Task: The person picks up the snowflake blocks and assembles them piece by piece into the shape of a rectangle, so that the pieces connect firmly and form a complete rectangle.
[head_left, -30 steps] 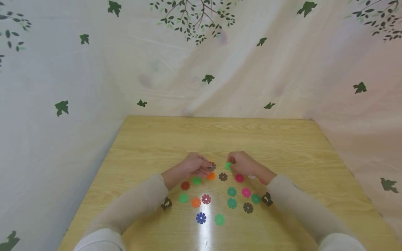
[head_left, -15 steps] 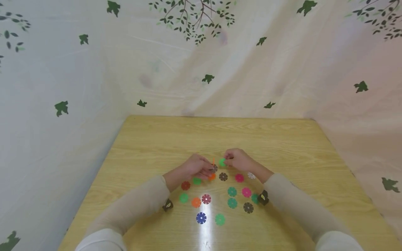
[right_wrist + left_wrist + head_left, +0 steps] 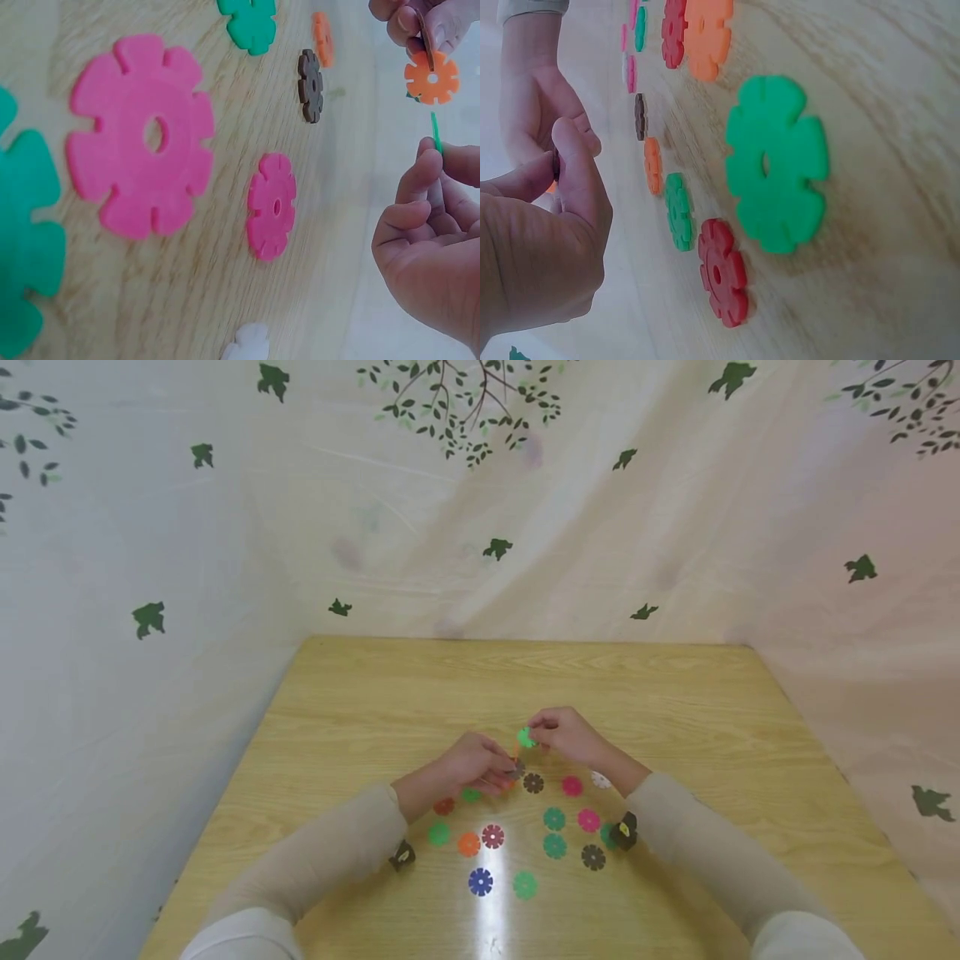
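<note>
My left hand (image 3: pixel 472 764) pinches a brown notched flower disc (image 3: pixel 426 39) between thumb and fingers. An orange flower disc (image 3: pixel 444 81) is slotted onto it crosswise, seen face-on in the right wrist view. My right hand (image 3: pixel 570 737) pinches a bright green flower disc (image 3: pixel 527 737) by its edge. That green disc (image 3: pixel 436 133) appears edge-on in the right wrist view, just below the orange one with a narrow gap between them. Both hands are above the far part of the disc spread. In the left wrist view the left fingers mostly cover the pieces they hold.
Loose flower discs lie flat on the wooden table (image 3: pixel 360 693): blue (image 3: pixel 481 882), green (image 3: pixel 525 885), pink (image 3: pixel 588 820), teal (image 3: pixel 554 846), brown (image 3: pixel 592 857), red (image 3: pixel 721 274), white (image 3: pixel 601 780) and others. A pale printed cloth (image 3: pixel 420 527) hangs behind and at both sides.
My right hand has moved left and slightly farther out with the green disc, closing in on the left hand. The left hand has shifted slightly right with the joined orange and brown discs.
</note>
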The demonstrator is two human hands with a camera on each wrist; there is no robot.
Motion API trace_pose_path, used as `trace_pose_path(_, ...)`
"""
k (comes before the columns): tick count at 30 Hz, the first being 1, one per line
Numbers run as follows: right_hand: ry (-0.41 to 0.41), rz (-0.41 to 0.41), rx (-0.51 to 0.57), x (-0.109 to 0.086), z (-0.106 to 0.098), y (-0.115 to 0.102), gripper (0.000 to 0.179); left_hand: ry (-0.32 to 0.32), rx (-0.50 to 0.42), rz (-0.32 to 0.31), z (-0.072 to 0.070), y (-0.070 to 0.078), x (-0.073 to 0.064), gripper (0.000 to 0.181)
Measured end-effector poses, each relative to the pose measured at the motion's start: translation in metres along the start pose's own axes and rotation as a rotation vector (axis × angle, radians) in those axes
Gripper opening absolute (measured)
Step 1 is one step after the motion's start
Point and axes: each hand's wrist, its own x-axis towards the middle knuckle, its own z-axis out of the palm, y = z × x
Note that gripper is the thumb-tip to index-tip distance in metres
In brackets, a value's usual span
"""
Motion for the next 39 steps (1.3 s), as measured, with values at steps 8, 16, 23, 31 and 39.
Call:
trace_pose_path(8, 0.002, 0.025, 0.068, 0.002, 0.004, -0.001, 0.021, -0.015, 0.008, -0.004, 0.002, -0.002, -0.002, 0.016)
trace_pose_path(16, -0.022, 0.019, 0.089, 0.000, 0.007, 0.000, 0.023, -0.007, 0.017, 0.000, 0.006, -0.002, -0.006, 0.016)
trace_pose_path(23, -0.051, 0.002, 0.100, -0.001, 0.008, 0.001, 0.024, 0.003, -0.007, -0.009, 0.010, -0.001, -0.009, 0.015)
trace_pose_path(31, -0.057, 0.003, 0.128, -0.002, 0.011, -0.004, 0.026, 0.021, -0.060, 0.008, 0.010, -0.003, -0.007, 0.014)
trace_pose_path(39, -0.060, 0.007, 0.148, -0.004, 0.011, -0.017, 0.025, 0.060, -0.091, -0.006, 0.010, -0.004, -0.004, 0.009)
